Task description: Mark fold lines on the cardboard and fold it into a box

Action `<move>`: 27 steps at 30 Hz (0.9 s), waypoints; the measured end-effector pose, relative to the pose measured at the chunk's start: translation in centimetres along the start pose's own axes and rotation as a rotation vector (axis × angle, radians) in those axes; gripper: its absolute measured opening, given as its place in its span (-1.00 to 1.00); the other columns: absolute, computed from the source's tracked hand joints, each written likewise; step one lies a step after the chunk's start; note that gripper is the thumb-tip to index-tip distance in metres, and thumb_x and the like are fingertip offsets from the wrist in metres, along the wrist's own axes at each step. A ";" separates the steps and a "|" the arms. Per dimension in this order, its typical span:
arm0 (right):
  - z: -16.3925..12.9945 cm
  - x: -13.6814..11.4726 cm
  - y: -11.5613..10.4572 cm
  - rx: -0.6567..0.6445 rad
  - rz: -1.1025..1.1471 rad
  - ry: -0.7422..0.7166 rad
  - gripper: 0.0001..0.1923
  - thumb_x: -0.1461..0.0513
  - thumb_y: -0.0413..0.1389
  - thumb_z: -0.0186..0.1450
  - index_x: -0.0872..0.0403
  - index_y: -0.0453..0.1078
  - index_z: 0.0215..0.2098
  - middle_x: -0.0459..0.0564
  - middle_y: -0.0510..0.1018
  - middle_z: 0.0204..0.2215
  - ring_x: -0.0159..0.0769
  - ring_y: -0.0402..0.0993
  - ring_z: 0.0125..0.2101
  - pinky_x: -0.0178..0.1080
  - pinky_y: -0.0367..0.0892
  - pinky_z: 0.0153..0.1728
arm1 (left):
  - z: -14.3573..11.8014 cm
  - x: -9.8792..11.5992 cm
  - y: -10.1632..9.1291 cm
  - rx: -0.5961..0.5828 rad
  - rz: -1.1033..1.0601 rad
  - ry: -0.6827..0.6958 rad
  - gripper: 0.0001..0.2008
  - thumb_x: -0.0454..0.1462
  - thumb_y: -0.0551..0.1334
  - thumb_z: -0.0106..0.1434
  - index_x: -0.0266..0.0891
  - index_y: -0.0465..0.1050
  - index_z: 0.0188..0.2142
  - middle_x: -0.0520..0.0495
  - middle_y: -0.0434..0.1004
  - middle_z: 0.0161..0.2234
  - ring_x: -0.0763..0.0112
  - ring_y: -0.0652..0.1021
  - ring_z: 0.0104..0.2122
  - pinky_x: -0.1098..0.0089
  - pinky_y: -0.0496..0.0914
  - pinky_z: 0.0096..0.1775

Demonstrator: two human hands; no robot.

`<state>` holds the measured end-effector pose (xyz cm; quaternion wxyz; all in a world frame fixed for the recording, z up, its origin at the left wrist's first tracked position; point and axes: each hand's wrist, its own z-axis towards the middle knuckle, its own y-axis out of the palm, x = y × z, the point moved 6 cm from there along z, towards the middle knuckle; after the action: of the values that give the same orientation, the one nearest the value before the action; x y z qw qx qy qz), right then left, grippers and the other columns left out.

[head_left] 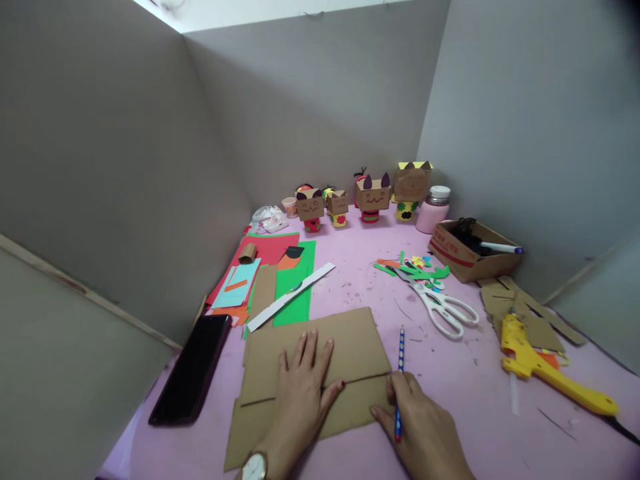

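Note:
A brown cardboard sheet [345, 343] lies flat on the pink table [465, 380], with a pencilled line or crease running across its middle. My left hand [303, 387] presses flat on the cardboard, fingers spread, a watch on the wrist. My right hand [425, 427] rests at the sheet's right edge and holds a blue pencil [400, 360], whose far end points away from me.
White scissors [445, 308] and green paper scraps lie right of centre. A yellow glue gun [545, 365] and cardboard offcuts sit at the right, a small box [473, 250] behind them. A black phone [193, 370], coloured paper sheets [280, 267] and a white strip lie left. Cardboard figures [373, 197] line the back.

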<state>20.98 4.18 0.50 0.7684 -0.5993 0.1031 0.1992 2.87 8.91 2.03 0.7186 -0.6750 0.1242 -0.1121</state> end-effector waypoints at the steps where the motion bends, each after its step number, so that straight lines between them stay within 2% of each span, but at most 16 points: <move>1: 0.0 -0.1 0.0 0.007 0.001 0.007 -0.78 0.27 0.12 0.19 -0.04 0.14 -0.28 -0.08 0.49 -0.40 -0.20 0.55 -0.54 -0.27 0.32 -0.64 | -0.1 0.0 0.1 0.006 0.000 -0.004 -0.41 -0.11 0.18 0.28 -0.07 0.09 0.26 -0.25 0.01 0.30 -0.07 0.13 0.26 -0.23 0.17 0.07; 9: -0.9 -0.3 0.1 0.038 0.070 -0.049 -0.79 0.36 0.03 0.20 -0.05 0.10 -0.34 -0.20 0.47 -0.57 -0.29 0.51 -0.62 -0.33 0.33 -0.66 | -0.1 0.0 -0.2 0.070 0.003 0.017 -0.42 -0.07 0.17 0.28 -0.10 0.12 0.25 -0.26 0.07 0.29 -0.07 0.18 0.24 -0.21 0.22 0.04; 11: -1.6 -0.2 -0.3 0.064 0.084 -0.083 -0.84 0.32 0.02 0.25 -0.05 0.12 -0.31 -0.14 0.48 -0.53 -0.27 0.53 -0.55 -0.32 0.38 -0.62 | -0.8 -0.5 -0.6 0.088 0.006 0.014 -0.45 -0.08 0.14 0.30 -0.11 0.13 0.25 -0.25 0.05 0.29 -0.06 0.16 0.25 -0.20 0.23 0.04; 13: -2.3 -0.2 -0.8 0.106 0.110 -0.154 -0.89 0.29 0.01 0.28 -0.04 0.13 -0.28 -0.05 0.51 -0.45 -0.21 0.57 -0.41 -0.27 0.46 -0.50 | -2.1 -0.9 -1.3 0.124 0.019 0.044 -0.52 -0.15 0.08 0.35 -0.09 0.15 0.24 -0.20 0.02 0.31 -0.01 0.15 0.26 -0.17 0.22 0.06; 14: -2.7 -0.2 -1.0 0.120 0.127 -0.195 -0.90 0.28 0.01 0.30 -0.04 0.14 -0.28 -0.01 0.53 -0.40 -0.19 0.58 -0.32 -0.25 0.48 -0.41 | -2.9 -0.9 -1.5 0.147 0.031 0.077 -0.55 -0.18 0.05 0.36 -0.05 0.16 0.23 -0.15 0.02 0.31 0.04 0.15 0.26 -0.12 0.22 0.08; 16: -3.0 -0.1 -1.2 0.123 0.169 -0.243 -0.89 0.28 0.01 0.31 -0.04 0.14 -0.30 0.05 0.54 -0.33 -0.16 0.55 -0.18 -0.22 0.49 -0.28 | -4.8 -0.3 -2.1 0.247 0.116 0.246 -0.56 -0.18 0.03 0.37 -0.04 0.15 0.23 -0.11 0.06 0.30 0.14 0.18 0.25 -0.01 0.20 0.11; 19: -2.5 0.7 -1.4 0.099 0.227 -0.193 -0.90 0.26 0.01 0.32 -0.04 0.14 -0.29 0.06 0.54 -0.32 -0.17 0.56 -0.18 -0.23 0.51 -0.31 | -7.7 1.5 -1.8 0.421 0.210 0.511 -0.57 -0.03 0.01 0.37 -0.08 0.30 0.15 -0.02 0.31 0.20 0.25 0.31 0.17 0.15 0.02 0.20; 21: -1.8 1.1 -1.8 0.097 0.248 -0.145 -0.92 0.23 -0.01 0.33 -0.04 0.13 -0.28 0.07 0.54 -0.31 -0.16 0.56 -0.20 -0.21 0.51 -0.34 | -8.9 2.6 -1.0 0.490 0.236 0.622 -0.59 -0.01 -0.04 0.39 -0.07 0.42 0.05 0.08 0.46 0.08 0.39 0.41 0.05 0.29 -0.04 0.22; 23: -1.0 1.4 -2.3 0.085 0.257 -0.114 -0.93 0.21 -0.03 0.35 -0.04 0.12 -0.30 0.07 0.53 -0.29 -0.15 0.55 -0.20 -0.18 0.50 -0.33 | -9.6 3.5 -0.1 0.515 0.256 0.643 -0.65 -0.08 -0.05 0.42 -0.01 0.45 -0.01 0.18 0.50 0.03 0.48 0.46 -0.03 0.37 -0.01 0.21; 27: 0.4 1.9 -2.8 0.025 0.279 -0.060 -0.98 0.20 -0.08 0.37 -0.04 0.12 -0.26 0.06 0.51 -0.25 -0.15 0.51 -0.17 -0.10 0.45 -0.24 | -10.4 4.6 1.3 0.519 0.256 0.635 -0.70 -0.20 -0.03 0.44 0.11 0.42 0.00 0.34 0.45 0.07 0.58 0.46 -0.03 0.48 0.18 0.10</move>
<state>23.84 4.34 2.38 0.7433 -0.5635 0.1650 0.3206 3.73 -2.35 0.02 0.7989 -0.3830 0.3896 -0.2515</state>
